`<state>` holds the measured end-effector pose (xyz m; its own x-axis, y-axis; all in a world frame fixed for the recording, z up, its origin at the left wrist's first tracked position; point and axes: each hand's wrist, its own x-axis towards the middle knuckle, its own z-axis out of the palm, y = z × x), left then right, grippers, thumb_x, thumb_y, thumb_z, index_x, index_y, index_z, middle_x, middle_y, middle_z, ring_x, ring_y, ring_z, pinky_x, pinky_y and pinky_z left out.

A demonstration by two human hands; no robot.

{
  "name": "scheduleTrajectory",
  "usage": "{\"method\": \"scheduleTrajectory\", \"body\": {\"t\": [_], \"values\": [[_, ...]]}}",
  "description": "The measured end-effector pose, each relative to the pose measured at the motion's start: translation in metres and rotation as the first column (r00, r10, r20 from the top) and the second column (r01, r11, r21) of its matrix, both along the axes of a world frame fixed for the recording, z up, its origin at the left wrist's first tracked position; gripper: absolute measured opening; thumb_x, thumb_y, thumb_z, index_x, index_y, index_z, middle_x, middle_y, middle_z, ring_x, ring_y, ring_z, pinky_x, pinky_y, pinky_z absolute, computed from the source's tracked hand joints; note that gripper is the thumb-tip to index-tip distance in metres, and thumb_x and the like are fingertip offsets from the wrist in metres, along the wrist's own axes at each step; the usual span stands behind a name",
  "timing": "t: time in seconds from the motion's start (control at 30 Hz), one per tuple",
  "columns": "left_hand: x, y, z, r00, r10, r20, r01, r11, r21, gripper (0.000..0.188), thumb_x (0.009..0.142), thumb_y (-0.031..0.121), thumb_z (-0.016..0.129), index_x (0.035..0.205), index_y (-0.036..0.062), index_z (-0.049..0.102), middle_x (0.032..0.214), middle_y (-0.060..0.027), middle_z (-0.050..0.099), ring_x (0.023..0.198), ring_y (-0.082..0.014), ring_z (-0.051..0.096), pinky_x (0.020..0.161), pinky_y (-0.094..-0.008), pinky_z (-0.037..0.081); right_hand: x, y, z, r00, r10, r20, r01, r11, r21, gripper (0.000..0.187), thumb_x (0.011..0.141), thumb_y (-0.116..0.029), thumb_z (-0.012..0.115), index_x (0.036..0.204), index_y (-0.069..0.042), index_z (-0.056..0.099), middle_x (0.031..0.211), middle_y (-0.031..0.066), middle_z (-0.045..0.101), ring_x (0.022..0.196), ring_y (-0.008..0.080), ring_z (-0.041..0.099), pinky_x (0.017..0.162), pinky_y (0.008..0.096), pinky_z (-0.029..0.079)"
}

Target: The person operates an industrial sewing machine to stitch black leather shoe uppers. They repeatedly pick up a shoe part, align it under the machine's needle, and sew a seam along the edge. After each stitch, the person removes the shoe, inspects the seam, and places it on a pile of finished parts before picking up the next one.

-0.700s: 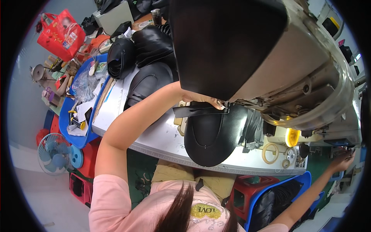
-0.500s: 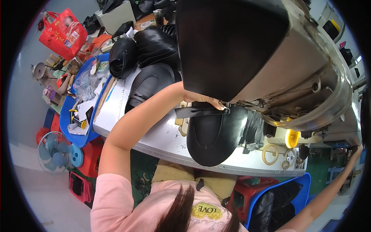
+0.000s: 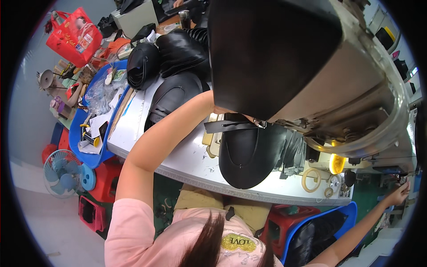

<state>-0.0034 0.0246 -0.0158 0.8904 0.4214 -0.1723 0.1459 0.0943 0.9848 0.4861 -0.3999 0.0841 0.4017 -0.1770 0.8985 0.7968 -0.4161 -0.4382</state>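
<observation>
A sewing machine point(image 3: 311, 75) stands on the counter point(image 3: 187, 155) and overhangs its middle. Under the machine, toward the counter's near edge, lies a curved leather piece point(image 3: 249, 155), with a strap point(image 3: 231, 126) across its far end. The left hand point(image 3: 222, 109) rests on that strap beneath the machine. Stacked leather pieces point(image 3: 175, 58) lie at the counter's far left end. Two rings point(image 3: 318, 182) lie near the right near corner. A fan point(image 3: 62, 171) stands on the floor left of the counter. The right hand point(image 3: 398, 193) reaches well past the counter's right end.
</observation>
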Motion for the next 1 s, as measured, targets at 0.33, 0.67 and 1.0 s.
{"method": "scheduleTrajectory", "body": {"t": [0.33, 0.67, 1.0], "values": [[-0.022, -0.062, 0.0, 0.978, 0.203, 0.048, -0.18, 0.939, -0.294, 0.033, 0.066, -0.001, 0.068, 0.097, 0.0014, 0.057, 0.088, -0.0061, 0.059, 0.08, -0.0133, 0.057, 0.072, -0.0207, 0.045, -0.273, 0.102, -0.107, 0.669, 0.607, -0.429, -0.743, 0.56, -0.366, 0.024, 0.084, -0.02, 0.052, 0.095, 0.001, 0.056, 0.067, 0.0047, 0.055, 0.063, 0.0146, 0.052, 0.063, 0.0283, 0.044], [-0.098, -0.137, -0.055, 0.895, -0.051, 0.443, -0.134, 0.916, 0.377, 0.04, 0.063, 0.015, 0.072, 0.098, 0.0034, 0.055, 0.075, -0.0019, 0.055, 0.088, -0.0189, 0.051, 0.094, -0.0382, 0.031, -0.384, 0.166, -0.141, -0.394, 0.395, -0.83, -0.881, -0.419, 0.219, 0.018, 0.077, -0.013, 0.061, 0.083, 0.002, 0.052, 0.079, 0.0079, 0.05, 0.072, 0.0151, 0.049, 0.065, 0.0261, 0.04], [-0.098, -0.147, -0.023, 0.915, -0.035, 0.401, -0.127, 0.92, 0.371, 0.017, 0.073, 0.016, 0.064, 0.06, 0.0161, 0.052, 0.072, 0.0011, 0.053, 0.088, -0.0207, 0.053, 0.103, -0.0502, 0.018, -0.396, 0.162, -0.121, -0.139, 0.679, -0.721, -0.966, -0.252, -0.05, 0.021, 0.068, -0.007, 0.07, 0.077, 0.001, 0.052, 0.068, 0.0105, 0.049, 0.056, 0.0209, 0.05, 0.05, 0.027, 0.04]]}}
